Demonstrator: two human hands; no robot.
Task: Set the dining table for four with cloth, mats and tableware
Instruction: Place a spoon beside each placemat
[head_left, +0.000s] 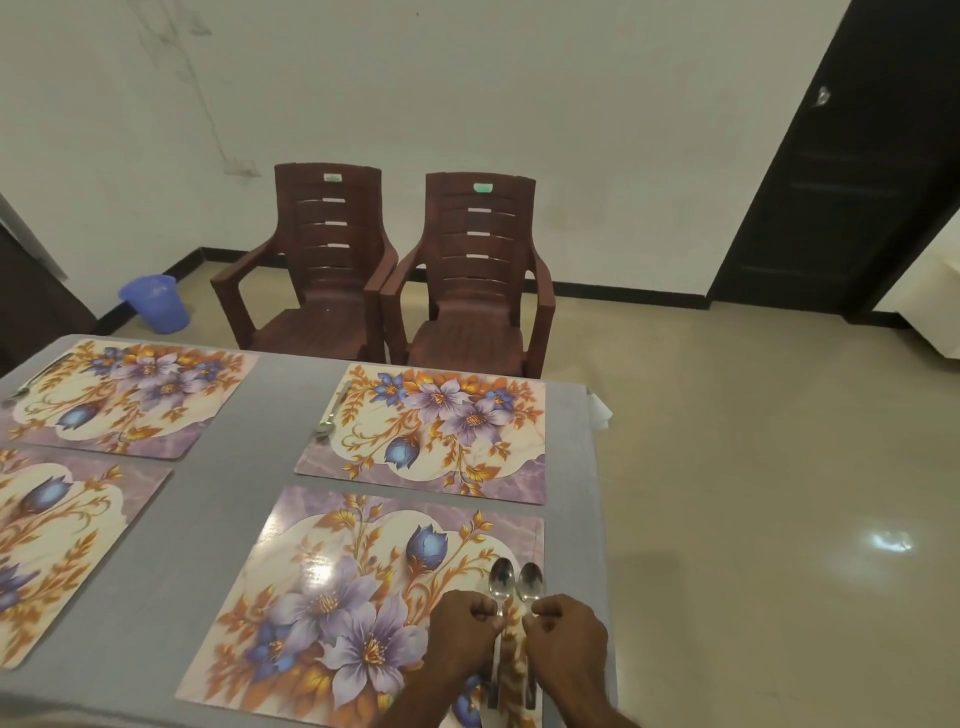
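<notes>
A grey cloth (249, 467) covers the table, and several floral mats lie on it. On the nearest mat (363, 597), at its right side, two steel spoons lie side by side. My left hand (462, 639) pinches the left spoon (501, 579) at its neck. The right spoon (531, 581) is pinched the same way by my right hand (566, 644). The far right mat (441, 431) carries a spoon (332, 410) along its left edge. Another spoon (26, 387) lies on the far left mat (130, 395). A fourth mat (57, 545) sits at the left.
Two brown plastic chairs (384, 270) stand side by side beyond the table's far edge. A blue bucket (156, 304) sits on the floor by the wall at the left. A dark door (841, 171) is at the right. The table's right edge (597, 493) drops to tiled floor.
</notes>
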